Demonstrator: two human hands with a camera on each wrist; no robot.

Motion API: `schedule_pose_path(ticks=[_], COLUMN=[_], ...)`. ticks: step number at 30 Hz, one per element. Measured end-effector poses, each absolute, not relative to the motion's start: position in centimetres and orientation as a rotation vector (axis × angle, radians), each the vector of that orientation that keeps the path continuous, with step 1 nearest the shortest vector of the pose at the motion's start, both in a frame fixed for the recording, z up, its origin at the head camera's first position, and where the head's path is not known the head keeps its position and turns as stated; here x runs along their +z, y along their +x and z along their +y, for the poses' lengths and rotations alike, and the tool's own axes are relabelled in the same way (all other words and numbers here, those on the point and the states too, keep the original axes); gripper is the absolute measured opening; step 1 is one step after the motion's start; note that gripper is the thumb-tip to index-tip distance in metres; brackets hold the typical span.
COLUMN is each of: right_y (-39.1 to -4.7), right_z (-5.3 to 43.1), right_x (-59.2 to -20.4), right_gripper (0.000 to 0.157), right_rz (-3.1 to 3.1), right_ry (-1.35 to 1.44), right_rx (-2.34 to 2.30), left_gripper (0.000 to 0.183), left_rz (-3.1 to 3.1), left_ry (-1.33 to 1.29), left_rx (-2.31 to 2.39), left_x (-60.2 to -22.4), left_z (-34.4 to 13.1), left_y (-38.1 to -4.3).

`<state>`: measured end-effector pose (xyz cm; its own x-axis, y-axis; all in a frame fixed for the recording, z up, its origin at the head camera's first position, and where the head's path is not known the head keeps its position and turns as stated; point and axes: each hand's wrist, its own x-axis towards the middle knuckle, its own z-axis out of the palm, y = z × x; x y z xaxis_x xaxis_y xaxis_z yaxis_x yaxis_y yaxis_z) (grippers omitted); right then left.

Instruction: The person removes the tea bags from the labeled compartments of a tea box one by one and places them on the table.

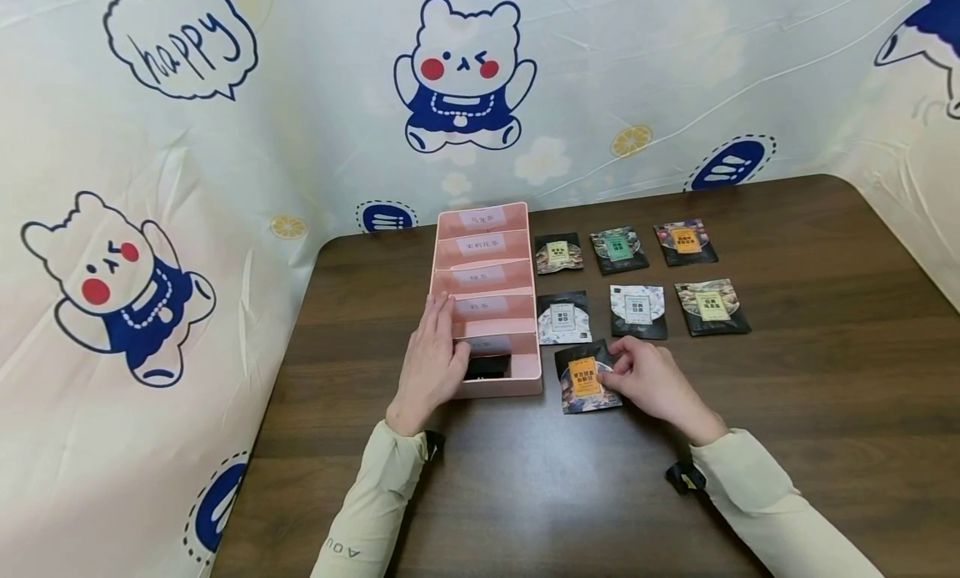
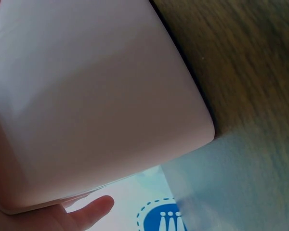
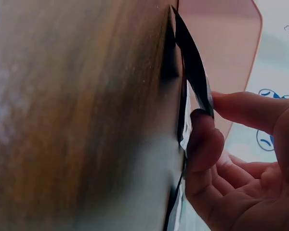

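My right hand (image 1: 656, 382) pinches the right edge of a dark sachet with an orange label (image 1: 583, 378). In the right wrist view, thumb and forefinger have the sachet (image 3: 195, 57) between them, seen edge-on and tilted off the table. My left hand (image 1: 431, 361) grips the left rim of a pink divided box (image 1: 498, 388), its thumb over the near compartment. The left wrist view is mostly filled by the box's smooth wall (image 2: 101, 96), with a finger (image 2: 94, 211) reaching past it. A black item (image 1: 487, 367) lies in the nearest compartment; its kind is unclear.
Right of the box, several sachets lie in two rows: among them a green-labelled one (image 1: 618, 248), an orange-labelled one (image 1: 686, 241) and a white-patterned one (image 1: 637, 311). Labels (image 1: 482, 245) mark the box's dividers. A printed cloth (image 1: 322, 144) hangs behind the brown table (image 1: 825, 378).
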<state>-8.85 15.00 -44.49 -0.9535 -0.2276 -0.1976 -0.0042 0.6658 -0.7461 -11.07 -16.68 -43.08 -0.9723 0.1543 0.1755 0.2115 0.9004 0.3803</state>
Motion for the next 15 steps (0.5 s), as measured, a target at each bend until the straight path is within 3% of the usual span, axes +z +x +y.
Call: schedule_pose_path(ticks=[15], right_y=[-8.5], right_z=[13.8], right_x=[-44.3], right_gripper=[0.047], right_rz=[2.58], right_ry=[-0.198], right_rx=[-1.006], left_gripper=[0.064], left_rz=[-2.921], left_ry=[-0.278], left_rx=[-0.612], left_x=[-43.0], left_z=[-16.6], left_y=[-11.0])
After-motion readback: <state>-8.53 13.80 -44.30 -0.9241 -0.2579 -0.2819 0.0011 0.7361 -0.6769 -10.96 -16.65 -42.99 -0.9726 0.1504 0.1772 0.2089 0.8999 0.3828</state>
